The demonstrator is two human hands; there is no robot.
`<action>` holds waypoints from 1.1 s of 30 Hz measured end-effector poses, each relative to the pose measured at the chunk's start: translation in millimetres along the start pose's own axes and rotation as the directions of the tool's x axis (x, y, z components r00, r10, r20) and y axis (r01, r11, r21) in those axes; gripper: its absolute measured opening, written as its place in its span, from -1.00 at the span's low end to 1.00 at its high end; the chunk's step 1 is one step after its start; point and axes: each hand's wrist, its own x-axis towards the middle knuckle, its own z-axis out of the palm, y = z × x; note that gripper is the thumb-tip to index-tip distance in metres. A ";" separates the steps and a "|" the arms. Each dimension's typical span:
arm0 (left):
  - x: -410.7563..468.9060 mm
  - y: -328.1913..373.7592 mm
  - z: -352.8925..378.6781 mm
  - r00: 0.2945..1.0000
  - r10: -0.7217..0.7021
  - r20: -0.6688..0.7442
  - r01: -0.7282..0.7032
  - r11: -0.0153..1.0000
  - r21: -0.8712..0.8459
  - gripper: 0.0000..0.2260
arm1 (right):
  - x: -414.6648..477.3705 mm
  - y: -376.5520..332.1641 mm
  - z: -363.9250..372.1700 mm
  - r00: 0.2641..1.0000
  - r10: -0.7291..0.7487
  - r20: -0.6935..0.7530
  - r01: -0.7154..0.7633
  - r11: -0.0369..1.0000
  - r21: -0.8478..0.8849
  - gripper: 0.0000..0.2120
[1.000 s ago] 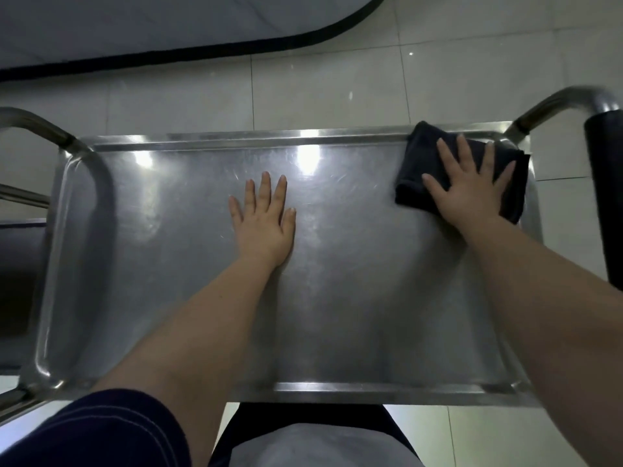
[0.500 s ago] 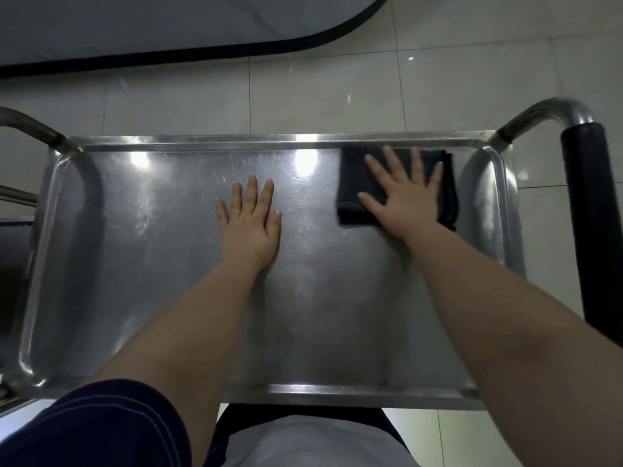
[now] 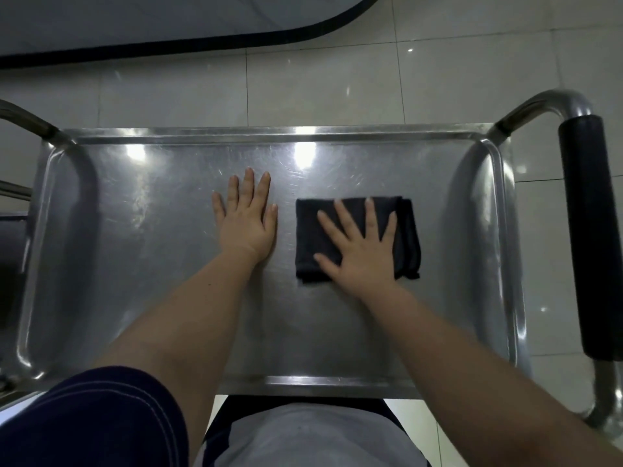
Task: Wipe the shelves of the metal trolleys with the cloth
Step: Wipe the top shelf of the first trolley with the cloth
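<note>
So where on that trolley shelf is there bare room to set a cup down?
Bare shelf: from the left rim to the left hand, from the cloth to the right rim, and along the far rim. The middle is crowded: right hand pressing the cloth, forearms over the near half.

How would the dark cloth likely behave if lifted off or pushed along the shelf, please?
The cloth would probably droop and unfold, since it lies in soft folded layers. It looks light, lying thin under the flat right hand. It should slide easily on the smooth, shiny shelf.
</note>
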 end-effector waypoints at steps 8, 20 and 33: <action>0.9 1.6 -3.0 0.999 0.002 0.032 -0.003 1.000 0.025 -0.48 | -146.8 -8.5 51.3 0.984 -0.172 -0.050 0.171 0.985 -0.020 -0.28; -93.0 23.2 10.7 0.955 0.295 -0.035 -0.294 0.924 -0.244 -0.60 | -134.1 13.8 24.9 0.997 -0.068 -0.048 0.071 0.995 0.064 -0.41; -163.6 63.5 27.9 0.951 0.308 0.007 -0.298 0.925 -0.234 -0.69 | -118.1 23.5 -6.1 0.999 0.044 -0.020 -0.041 0.990 0.136 -0.72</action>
